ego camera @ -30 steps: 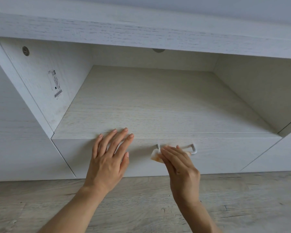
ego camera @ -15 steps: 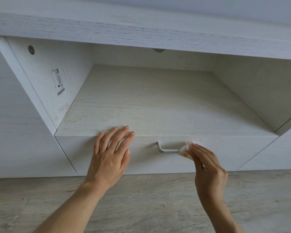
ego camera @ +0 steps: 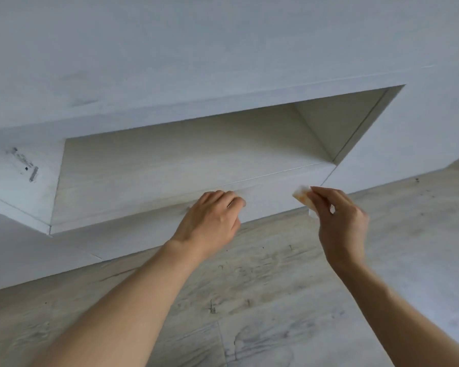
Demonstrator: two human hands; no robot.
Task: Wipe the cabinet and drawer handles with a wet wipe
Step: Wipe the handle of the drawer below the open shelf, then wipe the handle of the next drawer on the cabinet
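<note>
Right hand [ego camera: 341,221] lifted one wet wipe [ego camera: 304,198] off handle; two hands visible.

On my feed both forearms come in bare from the bottom edge, no sleeves, watch or bracelets. The left hand [ego camera: 212,221] and right hand [ego camera: 342,221] carry no rings or gloves; fingernails look short and unpainted.
</note>
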